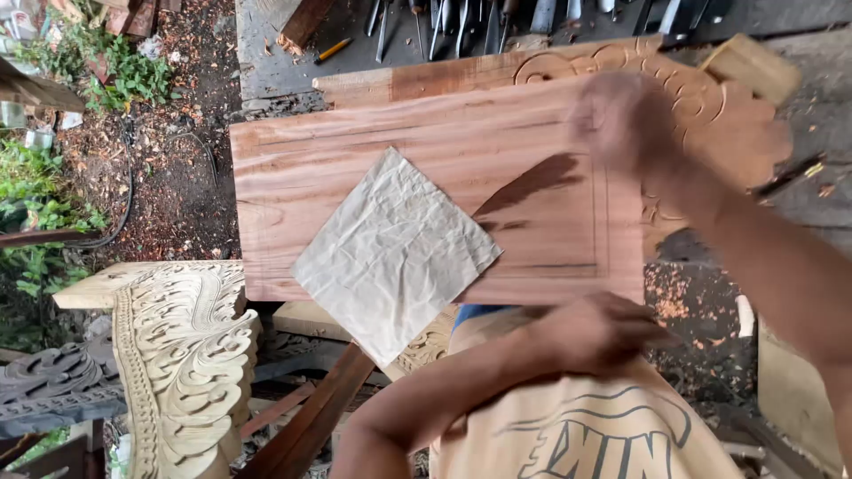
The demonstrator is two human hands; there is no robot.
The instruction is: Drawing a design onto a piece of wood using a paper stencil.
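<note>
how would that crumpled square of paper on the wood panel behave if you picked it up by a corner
The paper sheet looks thin and creased, so it would likely flop and weigh little. Lying loose on the wood panel, it would probably slide or lift easily.

1. Your workbench (pixel 799 204) is a grey, worn surface strewn with wood chips.
2. A reddish wooden board (pixel 355 151) lies flat on it, with a groove running near its edges.
3. A crumpled square sheet of paper (pixel 395 253) rests on that board, turned like a diamond.
4. A carved plank (pixel 497 71) lies just beyond the board.
5. Chisels (pixel 461 18) line the far edge, near a yellow pencil (pixel 333 51).
</note>
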